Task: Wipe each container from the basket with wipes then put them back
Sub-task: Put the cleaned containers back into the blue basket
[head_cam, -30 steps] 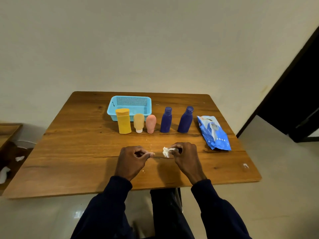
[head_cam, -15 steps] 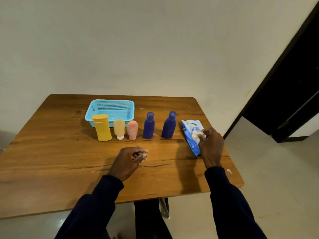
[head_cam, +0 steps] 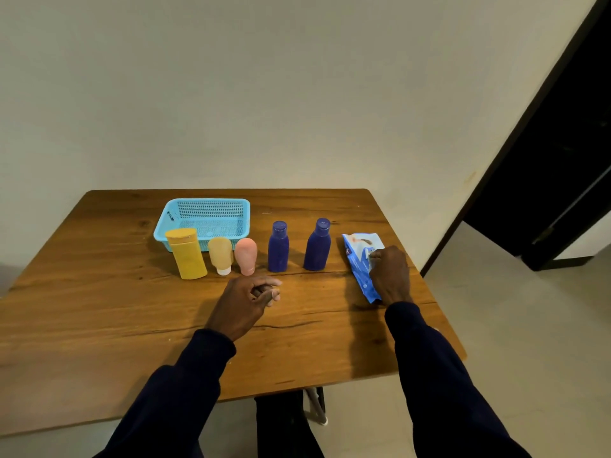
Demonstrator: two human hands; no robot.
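Observation:
An empty light-blue mesh basket point(head_cam: 205, 201) stands at the back of the wooden table point(head_cam: 99, 292). In front of it is a row of upright containers: a yellow bottle point(head_cam: 186, 254), a tan tube point(head_cam: 220, 251), a pink tube point(head_cam: 246, 256) and two dark blue bottles point(head_cam: 278, 247) point(head_cam: 317, 246). At the right end of the row lies a blue wipes pack point(head_cam: 358, 259). My right hand point(head_cam: 390, 272) rests on the pack with its fingertips pinched at the opening; any wipe there is hidden. My left hand point(head_cam: 244, 302) hovers in front of the pink tube, loosely curled and holding nothing.
The table's right edge runs just past the wipes pack, with tiled floor point(head_cam: 529, 342) beyond it. A dark doorway point(head_cam: 562, 160) stands at the far right. A plain wall rises behind the table.
My right hand, which held a small crumpled wipe at the table's middle, has moved right onto the wipes pack; the crumpled wipe no longer shows. My left hand stayed near the middle.

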